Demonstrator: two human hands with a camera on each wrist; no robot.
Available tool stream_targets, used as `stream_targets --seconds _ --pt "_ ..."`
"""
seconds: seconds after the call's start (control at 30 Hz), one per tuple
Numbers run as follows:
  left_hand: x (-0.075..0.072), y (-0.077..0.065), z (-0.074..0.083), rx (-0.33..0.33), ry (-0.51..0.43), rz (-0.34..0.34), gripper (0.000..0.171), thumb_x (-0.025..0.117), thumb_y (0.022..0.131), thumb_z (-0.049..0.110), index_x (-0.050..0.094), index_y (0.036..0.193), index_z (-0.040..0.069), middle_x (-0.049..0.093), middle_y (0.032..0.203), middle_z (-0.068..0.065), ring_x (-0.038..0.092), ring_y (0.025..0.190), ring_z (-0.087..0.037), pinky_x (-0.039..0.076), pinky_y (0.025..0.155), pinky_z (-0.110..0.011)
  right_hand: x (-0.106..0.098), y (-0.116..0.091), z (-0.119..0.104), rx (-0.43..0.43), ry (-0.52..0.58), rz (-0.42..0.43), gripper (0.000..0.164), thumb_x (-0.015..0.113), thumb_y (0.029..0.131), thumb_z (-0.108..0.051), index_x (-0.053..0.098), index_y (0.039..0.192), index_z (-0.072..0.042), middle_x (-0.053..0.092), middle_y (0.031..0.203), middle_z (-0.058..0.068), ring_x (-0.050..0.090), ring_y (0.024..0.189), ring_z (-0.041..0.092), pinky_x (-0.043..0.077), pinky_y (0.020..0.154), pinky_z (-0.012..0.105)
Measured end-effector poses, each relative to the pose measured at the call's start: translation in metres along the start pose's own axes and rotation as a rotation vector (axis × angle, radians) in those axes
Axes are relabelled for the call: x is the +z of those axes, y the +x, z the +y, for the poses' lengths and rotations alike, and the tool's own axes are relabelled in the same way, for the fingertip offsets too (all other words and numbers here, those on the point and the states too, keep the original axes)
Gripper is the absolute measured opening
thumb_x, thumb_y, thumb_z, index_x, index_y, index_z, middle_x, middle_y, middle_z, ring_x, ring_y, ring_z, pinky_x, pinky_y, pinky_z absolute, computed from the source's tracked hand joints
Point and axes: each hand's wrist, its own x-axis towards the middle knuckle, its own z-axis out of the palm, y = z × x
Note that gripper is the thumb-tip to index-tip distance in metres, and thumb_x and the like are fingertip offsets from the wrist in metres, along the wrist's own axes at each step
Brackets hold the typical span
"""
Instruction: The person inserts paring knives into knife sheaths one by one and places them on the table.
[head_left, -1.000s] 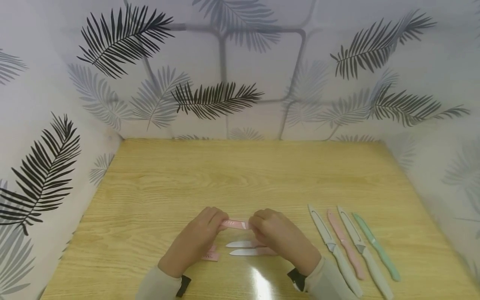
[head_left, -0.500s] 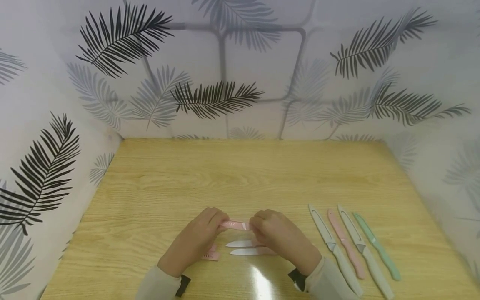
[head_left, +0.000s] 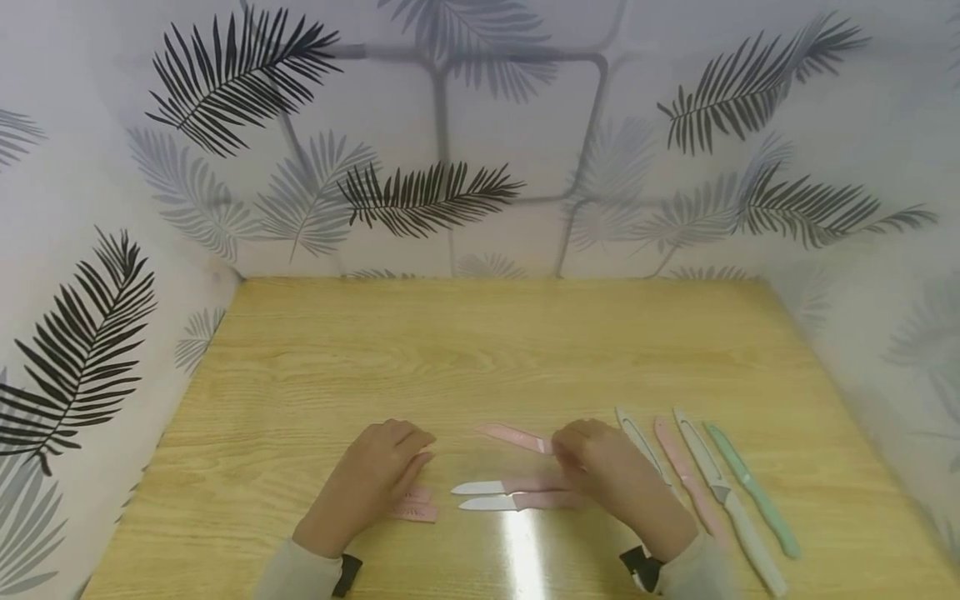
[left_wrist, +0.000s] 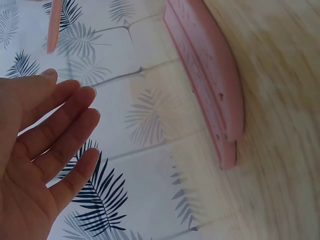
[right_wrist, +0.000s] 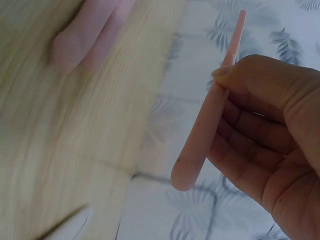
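Note:
My right hand (head_left: pixel 603 462) pinches a pink-handled knife (right_wrist: pixel 196 142) by its handle, with a pink sheath (head_left: pixel 512 436) covering the blade and pointing left. My left hand (head_left: pixel 375 467) is empty, its fingers loosely extended in the left wrist view. Beside and partly under it in the head view, two pink blade sheaths (left_wrist: pixel 210 75) lie side by side on the table. Between the hands lie two bare knives, an upper knife (head_left: pixel 480 487) and a lower knife (head_left: pixel 486 503), with white blades toward the left and pink handles toward the right.
At the right, a row on the wooden table (head_left: pixel 450 350) holds a grey knife (head_left: pixel 637 437), partly hidden by my right arm, a pink knife (head_left: pixel 678 462), another grey knife (head_left: pixel 750 533) and a green knife (head_left: pixel 757 492). A leaf-patterned wall covering (head_left: pixel 510 133) rises behind.
My hands have moved apart. The left let go of the sheathed end and drew back left; the right carried the sheathed pink knife to the right.

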Motion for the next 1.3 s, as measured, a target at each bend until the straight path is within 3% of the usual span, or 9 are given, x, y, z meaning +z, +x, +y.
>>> stream_targets --seconds 0.23,0.4,0.53,0.63,0.7,0.9,1.0,1.13,1.3 --pt "-0.001 -0.006 -0.003 -0.003 -0.027 -0.008 0.008 0.068 0.086 0.015 0.068 0.091 0.009 0.065 0.088 0.001 0.061 0.08 -0.014 0.054 0.073 -0.032 -0.026 -0.051 0.036 0.168 -0.053 0.05 0.018 0.076 0.071 0.007 0.067 0.083 -0.002 0.067 0.076 0.004 0.063 0.065 0.015 0.056 0.061 0.026" --pt "-0.003 -0.01 -0.005 -0.006 -0.015 -0.046 0.006 0.07 0.085 0.015 0.068 0.088 0.01 0.066 0.088 0.0 0.063 0.081 -0.015 0.055 0.073 -0.034 -0.054 -0.097 0.064 0.374 -0.08 0.051 0.018 0.076 0.073 0.005 0.067 0.088 0.006 0.069 0.082 0.019 0.068 0.071 0.033 0.058 0.062 0.04" --pt "-0.004 -0.011 -0.008 -0.013 -0.008 -0.071 0.006 0.072 0.085 0.015 0.069 0.087 0.01 0.066 0.087 0.0 0.063 0.08 -0.016 0.055 0.072 -0.034 -0.075 -0.132 0.082 0.589 -0.081 -0.042 0.021 0.072 0.079 0.001 0.066 0.096 0.01 0.066 0.092 0.03 0.064 0.081 0.048 0.054 0.069 0.056" --pt "-0.005 -0.012 -0.009 -0.026 0.001 -0.088 0.007 0.073 0.084 0.015 0.07 0.088 0.01 0.066 0.087 0.001 0.063 0.08 -0.015 0.055 0.072 -0.034 -0.084 -0.153 0.095 0.682 -0.092 -0.093 0.022 0.07 0.082 -0.002 0.065 0.099 0.01 0.066 0.093 0.031 0.062 0.083 0.051 0.05 0.071 0.063" --pt "-0.005 -0.012 -0.009 -0.033 0.001 -0.095 0.007 0.072 0.085 0.016 0.07 0.088 0.01 0.067 0.088 0.0 0.063 0.08 -0.015 0.055 0.072 -0.034 -0.087 -0.164 0.104 0.675 -0.123 -0.068 0.02 0.07 0.081 -0.001 0.065 0.096 0.01 0.066 0.089 0.03 0.063 0.079 0.05 0.05 0.068 0.063" --pt "-0.005 -0.01 -0.009 -0.049 -0.001 -0.102 0.007 0.071 0.086 0.016 0.07 0.09 0.011 0.067 0.089 0.001 0.063 0.082 -0.015 0.054 0.075 -0.034 -0.092 -0.179 0.123 0.737 -0.164 -0.101 0.015 0.068 0.076 -0.001 0.067 0.089 0.007 0.061 0.064 0.008 0.054 0.055 0.025 0.048 0.052 0.048" --pt "-0.005 -0.01 -0.009 -0.051 0.003 -0.112 0.007 0.07 0.087 0.017 0.07 0.091 0.011 0.067 0.089 0.001 0.063 0.082 -0.014 0.054 0.075 -0.033 -0.092 -0.182 0.128 0.808 -0.133 -0.19 0.018 0.067 0.08 -0.006 0.067 0.092 0.008 0.064 0.07 0.016 0.058 0.06 0.034 0.049 0.058 0.05" --pt "-0.005 -0.011 -0.009 -0.05 0.006 -0.114 0.008 0.07 0.087 0.017 0.069 0.091 0.01 0.067 0.089 0.001 0.062 0.082 -0.014 0.054 0.076 -0.032 -0.09 -0.183 0.133 0.894 -0.079 -0.32 0.03 0.068 0.083 -0.011 0.063 0.1 0.013 0.064 0.095 0.033 0.059 0.086 0.054 0.046 0.073 0.064" --pt "-0.006 -0.011 -0.009 -0.046 0.004 -0.111 0.007 0.07 0.087 0.017 0.069 0.091 0.011 0.066 0.089 0.001 0.062 0.081 -0.014 0.053 0.076 -0.033 -0.085 -0.182 0.138 0.963 -0.028 -0.386 0.035 0.068 0.082 -0.011 0.06 0.103 0.015 0.063 0.096 0.033 0.058 0.088 0.053 0.046 0.075 0.064"
